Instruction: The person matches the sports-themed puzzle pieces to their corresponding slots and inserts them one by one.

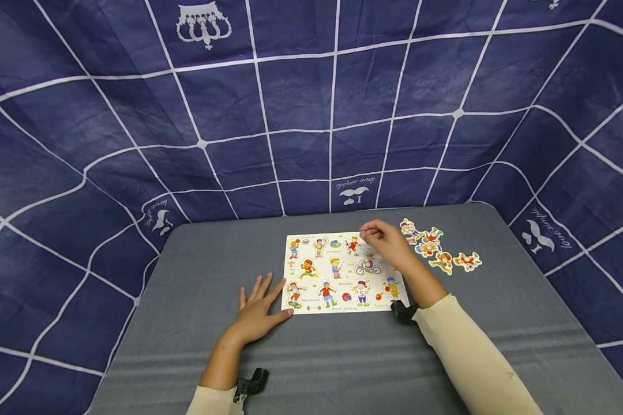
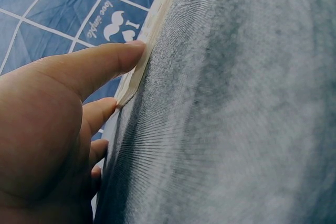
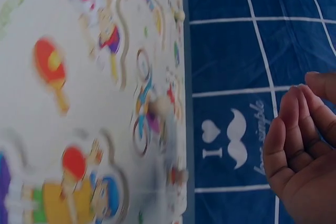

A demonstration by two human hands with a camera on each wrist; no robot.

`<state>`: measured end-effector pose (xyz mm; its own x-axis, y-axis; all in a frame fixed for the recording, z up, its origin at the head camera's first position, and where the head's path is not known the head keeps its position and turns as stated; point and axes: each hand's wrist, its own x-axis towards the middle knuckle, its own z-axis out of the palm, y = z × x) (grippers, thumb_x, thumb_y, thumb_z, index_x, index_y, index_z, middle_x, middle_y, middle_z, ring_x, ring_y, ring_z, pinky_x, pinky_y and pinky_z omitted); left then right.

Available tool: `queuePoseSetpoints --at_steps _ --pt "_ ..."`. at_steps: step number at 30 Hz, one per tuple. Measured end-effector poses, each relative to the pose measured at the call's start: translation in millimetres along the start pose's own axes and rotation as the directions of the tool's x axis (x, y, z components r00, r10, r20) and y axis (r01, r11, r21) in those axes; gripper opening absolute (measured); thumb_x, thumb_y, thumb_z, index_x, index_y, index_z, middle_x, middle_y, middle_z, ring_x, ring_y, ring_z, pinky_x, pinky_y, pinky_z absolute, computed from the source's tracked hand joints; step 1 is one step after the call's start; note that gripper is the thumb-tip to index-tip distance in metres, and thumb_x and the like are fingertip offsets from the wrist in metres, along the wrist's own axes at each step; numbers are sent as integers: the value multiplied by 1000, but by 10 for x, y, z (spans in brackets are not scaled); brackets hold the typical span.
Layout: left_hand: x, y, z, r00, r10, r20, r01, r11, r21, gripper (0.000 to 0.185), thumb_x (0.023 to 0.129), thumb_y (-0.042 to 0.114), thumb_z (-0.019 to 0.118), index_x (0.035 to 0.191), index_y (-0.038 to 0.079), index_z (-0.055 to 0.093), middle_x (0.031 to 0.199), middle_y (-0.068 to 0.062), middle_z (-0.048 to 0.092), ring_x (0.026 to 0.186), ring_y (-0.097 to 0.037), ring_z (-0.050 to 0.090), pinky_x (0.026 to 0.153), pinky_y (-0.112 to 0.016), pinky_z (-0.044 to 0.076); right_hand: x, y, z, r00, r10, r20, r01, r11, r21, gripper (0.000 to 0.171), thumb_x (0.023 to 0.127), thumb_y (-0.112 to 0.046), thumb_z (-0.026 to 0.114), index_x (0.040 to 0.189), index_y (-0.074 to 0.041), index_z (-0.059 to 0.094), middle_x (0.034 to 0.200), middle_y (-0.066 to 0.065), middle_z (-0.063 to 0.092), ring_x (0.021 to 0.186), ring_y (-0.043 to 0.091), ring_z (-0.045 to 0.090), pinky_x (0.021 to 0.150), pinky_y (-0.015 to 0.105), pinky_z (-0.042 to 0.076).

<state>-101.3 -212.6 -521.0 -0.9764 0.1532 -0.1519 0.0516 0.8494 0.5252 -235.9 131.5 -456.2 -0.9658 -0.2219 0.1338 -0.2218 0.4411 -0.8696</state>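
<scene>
Board (image 1: pixel 342 271): 1 white puzzle board, flat on the grey table (image 1: pixel 187 276), centre of the head view. Printed with cartoon sport figures, among them a cyclist (image 1: pixel 368 266) near its right side. In the right wrist view the board (image 3: pixel 79 103) fills the left half, blurred, with the cyclist (image 3: pixel 149 114) near its edge.

Your left hand (image 1: pixel 256 314): lies flat on the table at the board's near-left corner, fingers straight and spread, holding nothing. In the left wrist view the thumb (image 2: pixel 100 64) presses against the board's edge (image 2: pixel 144 51).

Your right hand (image 1: pixel 386 242): hovers over the board's far-right corner, fingers curled, tips drawn together at the board's top edge. Whether they pinch a piece, you cannot tell from the head view. In the right wrist view the fingers (image 3: pixel 294 129) are loosely curled, and nothing shows in the visible palm.

Loose pieces (image 1: pixel 438 251): about 5 cut-out figures in a cluster on the table, just right of the board and near your right hand, apart from it.

Backdrop (image 1: pixel 311 115): navy cloth with white grid lines, a crown and moustache prints, hung around the table on 3 sides.
</scene>
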Motion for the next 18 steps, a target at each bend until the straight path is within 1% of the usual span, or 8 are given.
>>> queuePoseSetpoints --at_steps 3,5,9,12,18 --pt "-1 -5 -10 1000 3 -1 -3 1000 -2 81 91 63 63 159 33 32 172 -8 13 160 -35 0 120 -69 -12 -39 68 -73 1000 16 -6 -16 1000 -13 27 99 -23 65 117 -3 69 99 9 68 82 15 60 69 20 48" --pt "-2 -2 -9 1000 6 -5 -6 1000 -4 81 91 63 63 160 33 32 172 -9 13 160 -36 0 120 -69 -12 -69 111 -127 1000 26 -11 -26 1000 -4 27 99 -21 64 118 -1 68 100 12 68 83 18 63 68 20 48" --pt "-5 -4 -8 1000 8 -16 -8 1000 3 81 91 62 63 160 32 33 172 -9 14 160 -36 2 120 -69 -11 -118 196 -214 999 40 -19 -41 999 -7 25 100 -18 63 118 -2 68 102 15 69 84 18 63 69 19 49" --pt "-9 -10 -7 1000 7 -14 -7 1000 5 81 91 63 63 159 32 32 172 -8 14 160 -35 2 120 -69 -11 -145 272 -268 999 44 -31 -45 998 -45 22 99 -17 63 116 -4 69 103 15 69 82 12 60 69 18 49" --pt "2 -23 2 1000 7 -4 -7 1000 2 81 91 63 63 160 33 31 172 -7 13 160 -34 0 121 -68 -11 -206 449 -397 997 53 -50 -57 993 -102 22 98 -11 64 115 0 69 101 15 69 78 3 58 67 16 48"
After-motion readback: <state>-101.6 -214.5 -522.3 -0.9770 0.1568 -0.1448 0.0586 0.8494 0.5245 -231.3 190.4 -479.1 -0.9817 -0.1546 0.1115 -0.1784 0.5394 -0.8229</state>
